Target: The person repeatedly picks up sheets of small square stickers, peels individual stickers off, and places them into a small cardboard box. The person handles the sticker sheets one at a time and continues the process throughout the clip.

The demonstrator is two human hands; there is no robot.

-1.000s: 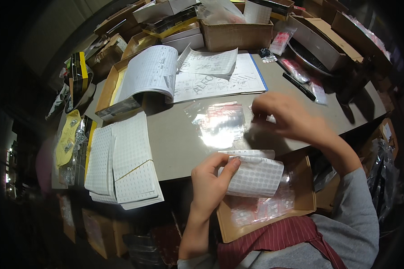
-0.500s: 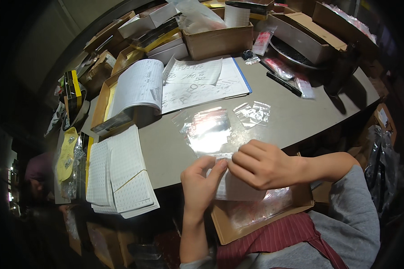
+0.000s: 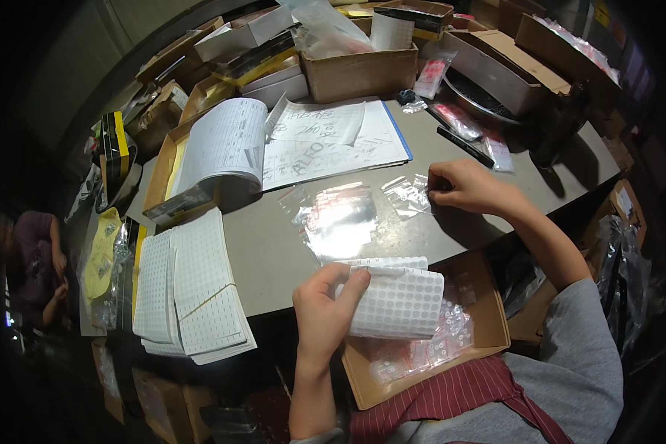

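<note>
My left hand [image 3: 322,311] grips a curled white sheet of small round stickers [image 3: 401,300] over an open cardboard box [image 3: 488,325] of small clear bags in my lap. My right hand [image 3: 472,186] reaches out over the grey table [image 3: 274,251], its fingertips pinching the edge of a small clear zip bag [image 3: 408,196]. A shiny pile of larger clear bags [image 3: 339,218] lies between the two hands.
A stack of white sticker sheets [image 3: 189,296] hangs over the table's left front edge. An open ledger and loose papers [image 3: 288,140] lie behind. Cardboard boxes [image 3: 359,70] crowd the far side, with a black pen [image 3: 462,146]. Another person [image 3: 37,259] sits at far left.
My right hand has left the sticker sheet and moved out to the small clear bag on the table. The left hand still holds the sheet.
</note>
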